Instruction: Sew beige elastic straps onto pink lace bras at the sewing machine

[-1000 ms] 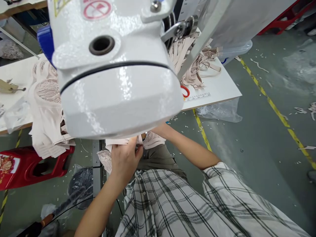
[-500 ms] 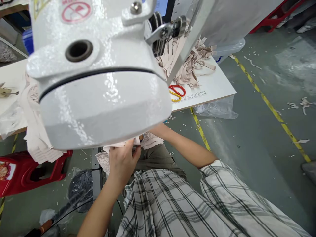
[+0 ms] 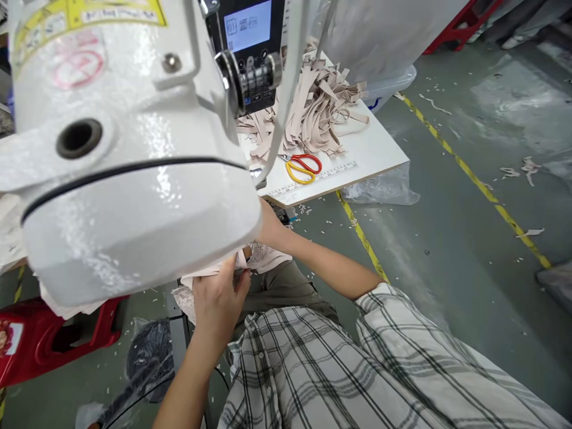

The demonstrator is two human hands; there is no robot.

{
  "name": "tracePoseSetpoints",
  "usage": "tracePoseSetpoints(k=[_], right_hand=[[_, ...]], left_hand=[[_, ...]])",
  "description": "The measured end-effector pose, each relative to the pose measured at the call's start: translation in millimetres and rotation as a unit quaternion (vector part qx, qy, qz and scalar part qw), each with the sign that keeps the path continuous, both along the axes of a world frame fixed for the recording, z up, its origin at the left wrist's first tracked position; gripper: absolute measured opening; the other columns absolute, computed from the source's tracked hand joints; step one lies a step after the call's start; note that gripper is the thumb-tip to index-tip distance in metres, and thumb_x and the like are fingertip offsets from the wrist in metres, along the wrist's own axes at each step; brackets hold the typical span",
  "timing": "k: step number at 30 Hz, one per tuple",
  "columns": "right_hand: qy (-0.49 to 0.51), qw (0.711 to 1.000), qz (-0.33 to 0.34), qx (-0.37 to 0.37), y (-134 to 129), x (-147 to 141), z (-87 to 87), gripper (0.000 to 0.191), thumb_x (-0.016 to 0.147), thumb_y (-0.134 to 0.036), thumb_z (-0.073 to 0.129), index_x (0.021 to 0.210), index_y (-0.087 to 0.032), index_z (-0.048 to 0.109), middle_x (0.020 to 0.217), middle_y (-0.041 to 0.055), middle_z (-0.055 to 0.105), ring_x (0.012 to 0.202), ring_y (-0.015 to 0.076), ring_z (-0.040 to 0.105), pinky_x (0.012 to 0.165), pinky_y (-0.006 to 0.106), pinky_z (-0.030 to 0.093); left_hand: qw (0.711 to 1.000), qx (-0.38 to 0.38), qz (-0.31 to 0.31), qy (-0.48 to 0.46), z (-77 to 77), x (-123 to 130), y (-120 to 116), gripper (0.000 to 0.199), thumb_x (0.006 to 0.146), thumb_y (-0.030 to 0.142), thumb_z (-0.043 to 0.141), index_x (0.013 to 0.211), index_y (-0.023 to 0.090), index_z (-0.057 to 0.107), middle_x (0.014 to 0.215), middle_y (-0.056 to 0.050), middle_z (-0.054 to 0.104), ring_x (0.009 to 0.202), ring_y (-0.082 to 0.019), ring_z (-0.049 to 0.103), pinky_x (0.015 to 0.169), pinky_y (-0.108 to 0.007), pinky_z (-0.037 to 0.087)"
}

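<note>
A white sewing machine head (image 3: 143,226) fills the left of the view and hides the needle area. Below its lower edge my left hand (image 3: 218,298) is closed on pale pink lace fabric (image 3: 185,302), with the fingertips partly under the machine. More of the lace cloth (image 3: 268,257) lies over my lap. My right hand (image 3: 268,226) reaches in beside the machine's right end, next to the cloth; its fingers are hidden behind the machine head.
On the white table (image 3: 379,149) lie red-and-yellow scissors (image 3: 304,168), a ruler (image 3: 330,173) and a heap of beige strips (image 3: 317,107). A control screen (image 3: 248,27) stands behind. A red stool (image 3: 84,339) is at the lower left.
The view has shifted, so the machine head sits farther left and the screen and whole scissors now show. My left hand keeps its hold on the fabric; both hands have barely moved.
</note>
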State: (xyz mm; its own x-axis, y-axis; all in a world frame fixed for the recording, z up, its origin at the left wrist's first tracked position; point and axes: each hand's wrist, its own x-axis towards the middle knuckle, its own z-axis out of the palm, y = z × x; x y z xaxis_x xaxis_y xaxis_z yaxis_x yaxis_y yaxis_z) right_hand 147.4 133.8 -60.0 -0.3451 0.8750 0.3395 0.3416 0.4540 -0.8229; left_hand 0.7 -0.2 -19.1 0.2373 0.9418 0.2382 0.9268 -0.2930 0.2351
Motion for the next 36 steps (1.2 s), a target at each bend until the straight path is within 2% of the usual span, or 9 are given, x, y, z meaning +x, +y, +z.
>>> tracePoseSetpoints(k=[3,7,10,15,20,25,29,33,36], right_hand=[[0.023,0.999,-0.026,-0.019,-0.5,2.3,4.7,0.021,0.085,-0.020,0.051,0.104,-0.020,0.057,0.104,0.0081,0.061,0.090,0.0227,0.058,0.084,0.039,0.051],[0.028,0.999,-0.005,-0.019,-0.7,3.4,5.5,0.027,0.090,-0.028,0.054,0.114,-0.019,0.059,0.109,0.0080,0.064,0.090,0.0209,0.058,0.081,0.033,0.050],[0.045,0.999,0.000,-0.025,-2.5,5.1,5.5,0.033,0.090,-0.026,0.056,0.122,-0.020,0.057,0.112,0.0058,0.063,0.083,0.0169,0.056,0.076,0.030,0.048],[0.147,0.985,-0.023,-0.083,-10.2,9.2,3.1,0.035,0.088,-0.022,0.060,0.123,-0.021,0.056,0.115,0.0032,0.062,0.063,0.0082,0.048,0.070,0.026,0.046],[0.230,0.966,-0.036,-0.111,-23.6,10.0,-7.4,0.033,0.093,-0.036,0.060,0.122,-0.021,0.056,0.117,0.0050,0.060,0.066,0.0081,0.050,0.068,0.025,0.047],[0.256,0.949,-0.030,-0.181,-45.2,19.8,-10.6,0.037,0.093,-0.048,0.060,0.115,-0.019,0.055,0.103,0.0040,0.060,0.080,0.0118,0.056,0.072,0.025,0.048],[0.222,0.952,-0.011,-0.210,-70.2,33.1,-2.2,0.038,0.088,-0.053,0.065,0.102,-0.019,0.055,0.092,0.0024,0.059,0.081,0.0140,0.057,0.075,0.028,0.048],[0.130,0.964,0.023,-0.233,-101.8,45.7,8.8,0.039,0.083,-0.051,0.071,0.102,-0.019,0.059,0.098,0.0041,0.065,0.088,0.0177,0.059,0.079,0.030,0.047],[0.169,0.936,0.028,-0.308,-121.2,56.0,12.0,0.033,0.089,-0.050,0.063,0.088,-0.017,0.061,0.084,0.0018,0.062,0.075,0.0144,0.055,0.067,0.026,0.044]], left_hand=[[1.000,-0.001,-0.002,0.004,0.1,1.3,-1.8,0.054,0.091,0.027,0.064,0.143,0.020,0.051,0.117,-0.015,0.073,0.113,-0.036,0.068,0.094,-0.047,0.052],[1.000,0.018,0.002,0.008,0.4,-1.3,-4.7,0.057,0.091,0.028,0.064,0.146,0.021,0.049,0.124,-0.017,0.070,0.118,-0.036,0.065,0.096,-0.049,0.052],[1.000,0.028,-0.003,0.010,-0.1,0.6,-5.4,0.061,0.091,0.027,0.064,0.148,0.021,0.045,0.130,-0.018,0.067,0.123,-0.036,0.063,0.099,-0.050,0.051],[1.000,0.017,-0.012,0.015,-1.5,5.1,-5.4,0.062,0.092,0.027,0.063,0.150,0.019,0.043,0.130,-0.019,0.067,0.121,-0.036,0.064,0.098,-0.050,0.052],[0.999,0.050,0.001,0.018,-9.6,-2.9,-11.1,0.067,0.092,0.032,0.063,0.152,0.016,0.038,0.135,-0.023,0.062,0.129,-0.039,0.058,0.102,-0.052,0.050],[0.996,0.087,0.037,0.009,-22.3,-6.9,-18.0,0.085,0.092,0.041,0.065,0.157,0.008,0.022,0.139,-0.030,0.056,0.124,-0.040,0.061,0.093,-0.046,0.056],[0.996,0.079,0.039,-0.002,-27.9,4.2,-27.5,0.092,0.091,0.040,0.066,0.160,0.008,0.014,0.143,-0.032,0.051,0.130,-0.042,0.057,0.096,-0.048,0.056],[0.997,0.079,-0.003,-0.009,-32.5,35.1,-53.9,0.098,0.090,0.035,0.069,0.160,0.006,0.008,0.146,-0.033,0.049,0.134,-0.041,0.053,0.100,-0.048,0.054],[0.996,0.030,-0.059,-0.055,-29.1,47.7,-74.2,0.096,0.092,0.038,0.065,0.160,0.003,0.007,0.137,-0.032,0.058,0.120,-0.037,0.065,0.090,-0.042,0.059]])
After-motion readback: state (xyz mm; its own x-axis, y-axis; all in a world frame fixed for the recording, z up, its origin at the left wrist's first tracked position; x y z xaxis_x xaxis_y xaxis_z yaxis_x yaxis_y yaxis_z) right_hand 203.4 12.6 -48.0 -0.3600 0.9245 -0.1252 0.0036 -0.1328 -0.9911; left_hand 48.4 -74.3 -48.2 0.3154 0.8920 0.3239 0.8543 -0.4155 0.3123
